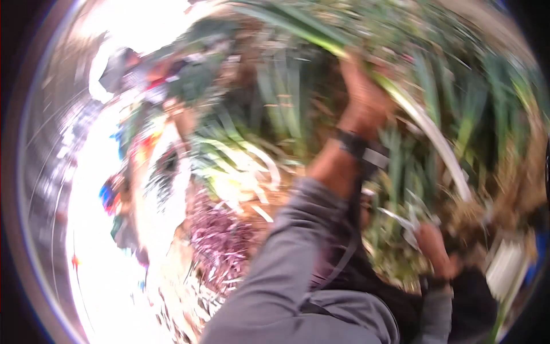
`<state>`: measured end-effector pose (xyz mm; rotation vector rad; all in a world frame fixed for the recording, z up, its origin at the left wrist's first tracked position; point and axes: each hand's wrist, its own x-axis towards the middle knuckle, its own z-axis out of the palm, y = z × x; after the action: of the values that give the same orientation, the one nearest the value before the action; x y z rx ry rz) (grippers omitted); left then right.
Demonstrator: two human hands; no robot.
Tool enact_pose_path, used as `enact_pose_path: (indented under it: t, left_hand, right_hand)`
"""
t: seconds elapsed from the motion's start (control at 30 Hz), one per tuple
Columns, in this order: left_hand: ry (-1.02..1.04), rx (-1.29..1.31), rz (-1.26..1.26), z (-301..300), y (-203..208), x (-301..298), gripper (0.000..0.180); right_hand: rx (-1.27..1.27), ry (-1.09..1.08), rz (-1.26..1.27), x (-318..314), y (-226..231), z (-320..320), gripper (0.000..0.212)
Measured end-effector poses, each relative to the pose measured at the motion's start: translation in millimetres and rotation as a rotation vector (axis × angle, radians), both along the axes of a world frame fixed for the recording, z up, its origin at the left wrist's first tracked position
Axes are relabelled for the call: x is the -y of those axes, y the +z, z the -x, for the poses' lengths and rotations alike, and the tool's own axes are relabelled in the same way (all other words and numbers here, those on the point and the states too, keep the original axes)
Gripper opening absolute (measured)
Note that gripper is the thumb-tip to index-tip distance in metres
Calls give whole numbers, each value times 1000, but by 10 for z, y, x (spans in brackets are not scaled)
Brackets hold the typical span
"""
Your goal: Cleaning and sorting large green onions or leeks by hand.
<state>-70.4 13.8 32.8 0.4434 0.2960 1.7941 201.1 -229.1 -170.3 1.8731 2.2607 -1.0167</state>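
My left hand (364, 92), at upper middle, is closed around a long leek (427, 126). Its green leaves reach up to the left, and its white shaft runs down to the right toward a tangle of brown roots. Lower right, my right hand (433, 247) is closed on a shiny bladed tool (405, 221). Motion blur hides whether this is a knife or scissors. The blades are apart from the leek in my left hand, over some green leafy scraps (395, 252).
Many standing leeks (470, 103) crowd the right and far side. Left of my arm lie several leeks with white ends (240, 166) and a purple stringy heap (220, 246). Another person (129, 74) is at far left, blurred by glare. A pale container (507, 264) stands at right.
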Motion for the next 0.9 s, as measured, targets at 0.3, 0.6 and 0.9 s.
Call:
enact_pose_path:
  t: [0.3, 0.6, 0.9]
  left_hand:
    - [-238, 78, 84, -588, -321, 142, 55]
    - [-760, -239, 115, -1375, -722, 590, 49]
    - [-530, -798, -735, -1459, -920, 486, 47]
  right_hand:
    - [-952, -541, -177, -518, 816, 303, 59]
    - [-365, -317, -1061, -895, 1245, 181, 53]
    - [77, -483, -1286, -789, 1608, -709, 44]
